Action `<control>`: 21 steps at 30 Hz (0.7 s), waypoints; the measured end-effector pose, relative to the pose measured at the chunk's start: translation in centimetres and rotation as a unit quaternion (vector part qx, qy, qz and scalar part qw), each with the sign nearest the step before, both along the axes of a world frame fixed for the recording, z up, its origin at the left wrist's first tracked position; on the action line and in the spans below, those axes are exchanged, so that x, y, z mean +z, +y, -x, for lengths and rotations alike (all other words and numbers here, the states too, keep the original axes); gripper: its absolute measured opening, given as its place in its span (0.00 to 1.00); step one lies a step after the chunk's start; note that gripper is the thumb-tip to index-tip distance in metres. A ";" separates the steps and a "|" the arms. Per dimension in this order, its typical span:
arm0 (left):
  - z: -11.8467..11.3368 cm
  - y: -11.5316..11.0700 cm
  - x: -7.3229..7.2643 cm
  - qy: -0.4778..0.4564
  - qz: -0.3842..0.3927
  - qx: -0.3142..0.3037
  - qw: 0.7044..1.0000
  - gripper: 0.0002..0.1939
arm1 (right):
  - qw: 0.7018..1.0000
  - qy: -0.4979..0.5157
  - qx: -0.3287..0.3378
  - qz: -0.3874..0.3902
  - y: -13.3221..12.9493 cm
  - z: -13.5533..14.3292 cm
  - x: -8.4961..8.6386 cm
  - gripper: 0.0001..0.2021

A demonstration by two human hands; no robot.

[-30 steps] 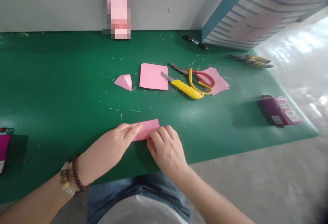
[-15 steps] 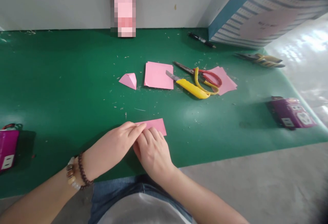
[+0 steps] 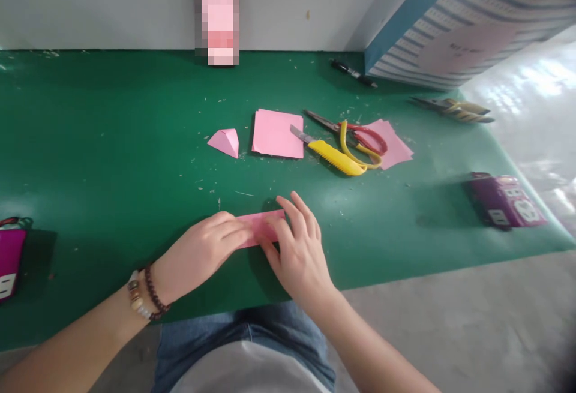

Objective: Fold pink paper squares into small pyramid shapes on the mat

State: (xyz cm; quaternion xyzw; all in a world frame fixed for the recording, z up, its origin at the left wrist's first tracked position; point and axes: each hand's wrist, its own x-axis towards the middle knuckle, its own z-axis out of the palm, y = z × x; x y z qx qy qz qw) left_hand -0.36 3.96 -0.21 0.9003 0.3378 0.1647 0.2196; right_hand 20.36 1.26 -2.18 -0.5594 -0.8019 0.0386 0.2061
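**Two hands pressing a folded pink strip onto a green mat**

A green mat (image 3: 99,141) is covering nearly the whole work surface and serving as the landmark here. Behind its far edge a pale wall (image 3: 112,3) is rising, and off its right and near edges a grey floor (image 3: 472,321) is showing, turning glossy with glare toward the far right. Small pale scraps are dotting the middle of the mat.

On the mat's far right corner a large striped box (image 3: 454,27) with a blue side is leaning. A purple power strip (image 3: 506,201) is sitting near the mat's right edge, and a magenta object (image 3: 9,261) is lying at its left edge. A black pen (image 3: 353,73) is resting on the mat just beside the box, with pliers (image 3: 454,108) at the right edge.

Around the mat's middle, a pink square sheet (image 3: 276,134) is lying flat, a yellow utility knife (image 3: 335,154) touching its right side, scissors (image 3: 355,135) overlapping more pink paper (image 3: 396,147). A small folded pink triangle (image 3: 224,141) is sitting just left of the square.

Near the mat's front edge, the folded pink strip (image 3: 263,225) is lying flat. The left hand (image 3: 202,252), fingers together, is pressing down its left end; the right hand (image 3: 299,249), fingers slightly spread, is pressing down its right end.
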 end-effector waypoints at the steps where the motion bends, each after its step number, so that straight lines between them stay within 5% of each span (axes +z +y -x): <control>1: 0.1 0.0 0.0 0.005 -0.012 -0.014 1.000 0.18 | 1.000 -0.008 -0.003 0.003 0.0 -0.1 -0.1 0.09; 7: 0.7 -0.5 -0.5 0.060 -0.089 -0.042 0.993 0.18 | 0.999 -0.035 -0.034 0.007 -0.3 -2.4 -0.3 0.13; 17: 1.6 -0.8 -0.9 0.068 -0.103 -0.063 0.990 0.22 | 0.999 -0.018 -0.043 0.010 -0.3 -4.0 -0.1 0.16; 21: 1.6 -0.5 -0.8 0.064 -0.113 -0.071 0.989 0.20 | 0.999 -0.013 0.033 0.016 0.1 -3.3 0.5 0.16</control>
